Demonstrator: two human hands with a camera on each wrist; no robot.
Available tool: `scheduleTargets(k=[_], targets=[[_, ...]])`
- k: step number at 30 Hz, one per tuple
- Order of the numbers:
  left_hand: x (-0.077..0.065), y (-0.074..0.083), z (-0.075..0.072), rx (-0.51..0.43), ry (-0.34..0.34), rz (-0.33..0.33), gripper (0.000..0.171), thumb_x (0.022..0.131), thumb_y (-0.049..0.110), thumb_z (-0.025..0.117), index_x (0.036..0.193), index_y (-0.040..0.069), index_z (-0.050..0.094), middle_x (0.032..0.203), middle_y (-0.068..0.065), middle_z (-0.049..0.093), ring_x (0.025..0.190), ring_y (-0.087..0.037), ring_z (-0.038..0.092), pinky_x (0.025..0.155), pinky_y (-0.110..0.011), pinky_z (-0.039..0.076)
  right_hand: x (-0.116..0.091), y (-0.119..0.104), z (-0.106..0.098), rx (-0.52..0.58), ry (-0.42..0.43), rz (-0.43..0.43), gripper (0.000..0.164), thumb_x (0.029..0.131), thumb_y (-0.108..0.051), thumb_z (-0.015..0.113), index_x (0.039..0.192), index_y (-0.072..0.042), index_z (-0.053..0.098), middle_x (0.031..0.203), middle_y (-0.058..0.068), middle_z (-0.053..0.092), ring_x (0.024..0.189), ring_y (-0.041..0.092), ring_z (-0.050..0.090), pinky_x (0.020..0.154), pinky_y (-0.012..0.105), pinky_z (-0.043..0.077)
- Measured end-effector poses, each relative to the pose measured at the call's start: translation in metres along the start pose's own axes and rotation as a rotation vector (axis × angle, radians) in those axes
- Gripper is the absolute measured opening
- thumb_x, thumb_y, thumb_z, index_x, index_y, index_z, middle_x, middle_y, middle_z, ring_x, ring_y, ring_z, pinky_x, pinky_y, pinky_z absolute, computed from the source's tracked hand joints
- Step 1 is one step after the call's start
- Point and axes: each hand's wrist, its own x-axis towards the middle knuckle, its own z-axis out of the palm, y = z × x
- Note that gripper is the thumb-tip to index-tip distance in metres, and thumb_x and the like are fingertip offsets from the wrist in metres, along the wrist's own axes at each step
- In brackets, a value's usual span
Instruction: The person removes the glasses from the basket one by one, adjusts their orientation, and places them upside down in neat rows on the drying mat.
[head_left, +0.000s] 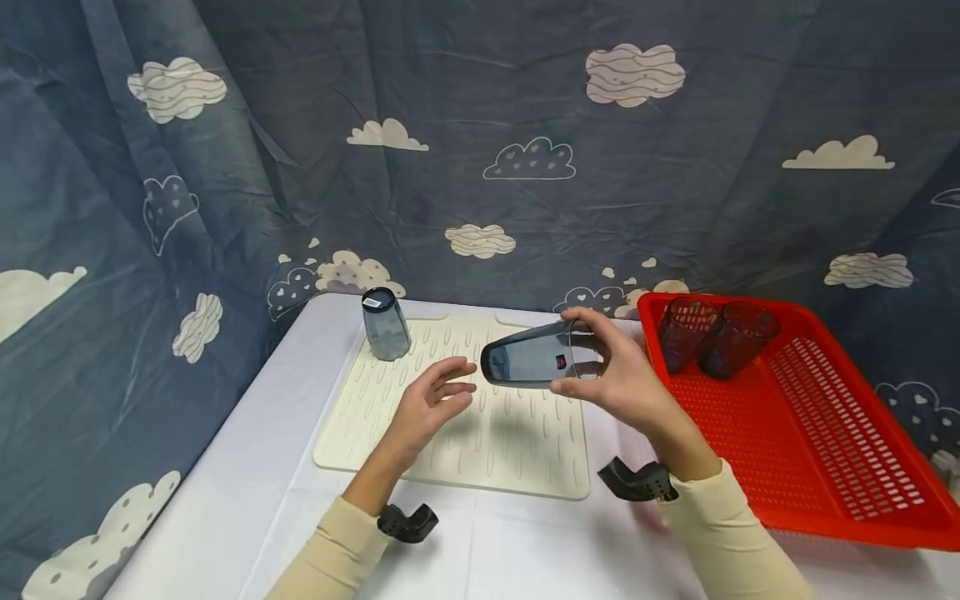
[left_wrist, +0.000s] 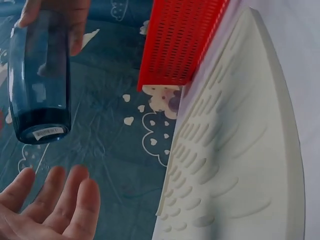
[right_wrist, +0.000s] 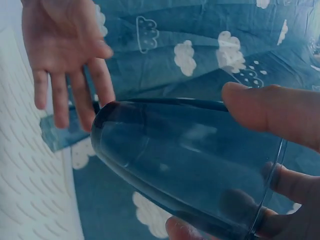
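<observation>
A blue-tinted drinking glass (head_left: 528, 358) lies sideways in the air over the cream drying mat (head_left: 517, 454). Thumb and fingers of my right hand (head_left: 618, 375) grip it around the rim end, its base facing left. My left hand (head_left: 431, 408) hovers just left of that base, fingers loosely spread and holding nothing. In the left wrist view, a barcode sticker (left_wrist: 48, 132) shows on the base of the glass. Another blue glass (head_left: 387, 327) stands upside down at the mat's back left corner.
A red perforated plastic basket (head_left: 847, 454) stands at the right of the white-covered table (head_left: 247, 500). Two dark-tinted glasses (head_left: 686, 333) lean together in its back left corner. A dark blue cloth with clouds (head_left: 465, 83) hangs behind and to the left.
</observation>
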Motion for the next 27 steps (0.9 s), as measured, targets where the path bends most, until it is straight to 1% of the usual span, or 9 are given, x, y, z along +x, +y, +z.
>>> scheduleTargets(k=[3, 5, 6, 8, 13, 16, 20, 24, 27], targets=[[0.000, 0.000, -0.003, -0.079, -0.016, -0.048, 0.057, 0.096, 0.011, 0.062, 0.148, 0.005, 0.039, 0.148, -0.025, 0.045, 0.118, -0.019, 0.063, 0.094, -0.022, 0.054, 0.001, 0.004, 0.010, 0.034, -0.022, -0.005, 0.082, 0.073, 0.003, 0.082, 0.142, -0.012, 0.041, 0.137, 0.018, 0.049, 0.112, 0.040, 0.060, 0.080, 0.033, 0.061], [0.000, 0.000, -0.004, -0.104, -0.028, -0.070, 0.059, 0.096, 0.013, 0.063, 0.149, 0.005, 0.038, 0.148, -0.025, 0.045, 0.113, -0.010, 0.064, 0.092, -0.022, 0.054, 0.001, 0.006, 0.015, 0.047, -0.033, -0.009, 0.082, 0.073, 0.003, 0.082, 0.142, -0.012, 0.041, 0.136, 0.019, 0.049, 0.111, 0.040, 0.060, 0.080, 0.032, 0.061], [0.000, 0.000, -0.005, -0.109, -0.033, -0.077, 0.060, 0.096, 0.014, 0.064, 0.149, 0.005, 0.037, 0.148, -0.025, 0.044, 0.110, -0.007, 0.063, 0.092, -0.023, 0.054, 0.001, 0.007, 0.017, 0.053, -0.038, -0.011, 0.082, 0.073, 0.003, 0.082, 0.142, -0.012, 0.041, 0.136, 0.018, 0.049, 0.111, 0.039, 0.060, 0.080, 0.031, 0.061], [0.000, 0.000, -0.005, -0.113, -0.045, -0.087, 0.064, 0.095, 0.016, 0.066, 0.150, 0.005, 0.036, 0.148, -0.025, 0.044, 0.108, -0.005, 0.063, 0.092, -0.023, 0.054, 0.001, 0.008, 0.022, 0.074, -0.053, -0.015, 0.082, 0.072, 0.003, 0.083, 0.141, -0.012, 0.042, 0.136, 0.019, 0.049, 0.113, 0.040, 0.059, 0.079, 0.032, 0.061], [-0.001, -0.001, -0.006, -0.113, -0.062, -0.104, 0.071, 0.093, 0.021, 0.070, 0.152, 0.006, 0.034, 0.150, -0.025, 0.043, 0.109, -0.009, 0.061, 0.090, -0.024, 0.054, 0.001, 0.008, 0.030, 0.127, -0.095, 0.001, 0.083, 0.072, 0.003, 0.083, 0.141, -0.015, 0.041, 0.137, 0.018, 0.047, 0.120, 0.042, 0.055, 0.078, 0.035, 0.062], [0.001, -0.001, -0.004, -0.105, -0.075, -0.113, 0.075, 0.092, 0.022, 0.071, 0.154, 0.006, 0.031, 0.152, -0.023, 0.041, 0.115, -0.014, 0.059, 0.089, -0.023, 0.054, 0.001, 0.007, 0.033, 0.104, -0.109, -0.011, 0.082, 0.072, 0.002, 0.083, 0.140, -0.015, 0.042, 0.137, 0.017, 0.047, 0.122, 0.041, 0.056, 0.082, 0.037, 0.061], [0.004, -0.003, -0.001, -0.088, -0.081, -0.136, 0.077, 0.090, 0.023, 0.074, 0.153, 0.008, 0.034, 0.154, -0.020, 0.039, 0.124, -0.020, 0.056, 0.090, -0.020, 0.054, 0.001, 0.009, 0.035, 0.052, -0.120, -0.032, 0.080, 0.072, 0.000, 0.084, 0.139, -0.016, 0.043, 0.136, 0.014, 0.048, 0.123, 0.039, 0.057, 0.090, 0.043, 0.059], [0.004, -0.004, 0.003, -0.073, -0.069, -0.150, 0.076, 0.087, 0.026, 0.078, 0.151, 0.010, 0.039, 0.153, -0.020, 0.041, 0.124, -0.021, 0.057, 0.090, -0.018, 0.054, -0.001, 0.012, 0.033, 0.033, -0.126, -0.034, 0.080, 0.072, -0.001, 0.084, 0.139, -0.016, 0.043, 0.135, 0.014, 0.049, 0.123, 0.039, 0.058, 0.091, 0.043, 0.058], [0.005, -0.005, 0.005, -0.076, -0.076, -0.137, 0.076, 0.087, 0.024, 0.078, 0.150, 0.009, 0.039, 0.151, -0.021, 0.043, 0.122, -0.020, 0.058, 0.088, -0.019, 0.054, -0.002, 0.015, 0.030, 0.039, -0.137, -0.032, 0.080, 0.073, -0.002, 0.084, 0.140, -0.016, 0.042, 0.136, 0.015, 0.049, 0.121, 0.039, 0.058, 0.090, 0.041, 0.059]])
